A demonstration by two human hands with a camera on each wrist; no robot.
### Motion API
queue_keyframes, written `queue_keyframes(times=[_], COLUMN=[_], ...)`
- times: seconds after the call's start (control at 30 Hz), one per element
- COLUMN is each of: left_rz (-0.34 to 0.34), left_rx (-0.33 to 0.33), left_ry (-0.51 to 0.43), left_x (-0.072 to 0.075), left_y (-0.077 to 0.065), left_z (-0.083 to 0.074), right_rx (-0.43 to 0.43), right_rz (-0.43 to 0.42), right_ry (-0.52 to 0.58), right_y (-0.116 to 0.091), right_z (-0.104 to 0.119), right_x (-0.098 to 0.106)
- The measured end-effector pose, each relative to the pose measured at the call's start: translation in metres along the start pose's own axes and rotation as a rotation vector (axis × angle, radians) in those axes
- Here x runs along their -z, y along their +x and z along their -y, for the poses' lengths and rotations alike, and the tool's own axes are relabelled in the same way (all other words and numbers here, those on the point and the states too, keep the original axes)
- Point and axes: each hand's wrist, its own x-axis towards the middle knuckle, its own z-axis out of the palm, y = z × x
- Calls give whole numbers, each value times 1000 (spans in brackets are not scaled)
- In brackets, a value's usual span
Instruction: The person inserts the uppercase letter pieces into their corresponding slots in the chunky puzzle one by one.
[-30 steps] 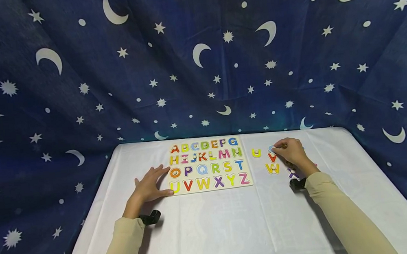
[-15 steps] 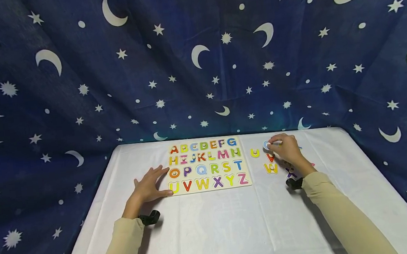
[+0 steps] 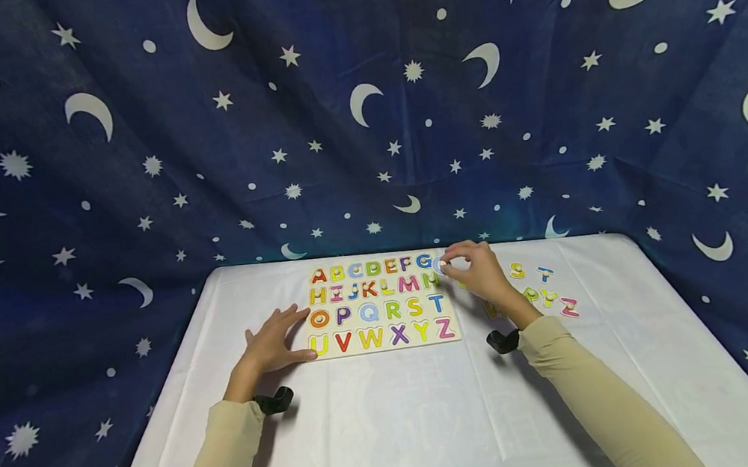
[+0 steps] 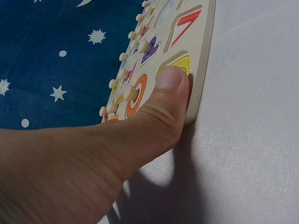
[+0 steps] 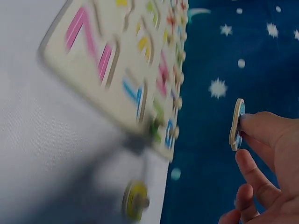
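Observation:
My right hand (image 3: 482, 272) pinches a light blue, rounded letter puzzle piece (image 5: 238, 125) between thumb and fingers. It holds the piece raised near the top right corner of the wooden alphabet board (image 3: 380, 300). Letters A to P sit in the board with knobs upward, while the Q to Z places show only printed recesses. At the board's left edge my left hand (image 3: 279, 340) lies spread, its thumb (image 4: 170, 79) resting on the lower left corner over the U recess. A yellow U piece (image 5: 135, 200) lies beside the board.
Right of the board lie loose letter pieces: a yellow S (image 3: 517, 271), a blue T (image 3: 545, 274), a yellow Y (image 3: 548, 298) and a pink Z (image 3: 568, 307). My right forearm partly covers others. A starry blue cloth (image 3: 362, 114) hangs behind the white table (image 3: 393, 427).
My right hand has lifted the light blue piece from among the loose letters and carried it left to the board's top right corner. My left hand stays in place.

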Motion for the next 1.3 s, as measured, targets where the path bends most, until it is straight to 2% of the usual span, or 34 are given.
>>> queue_keyframes(times=[0.3, 0.5, 0.67, 0.8, 0.97, 1.3], left_rz=[1, 6, -6, -12, -12, -18], left_rx=[9, 1, -20, -30, -29, -32], left_ry=[-5, -8, -26, -23, -20, -15], left_x=[0, 1, 0, -1, 0, 1], left_y=[1, 1, 0, 1, 0, 0], left_z=[0, 2, 3, 5, 4, 3], right_rx=[28, 55, 50, 44, 30, 33], right_rz=[54, 99, 172, 196, 197, 186], right_ry=[63, 78, 63, 55, 43, -13], right_y=[7, 7, 5, 2, 0, -3], right_z=[34, 55, 66, 67, 68, 64], right_x=[-37, -72, -101, -117, -129, -138])
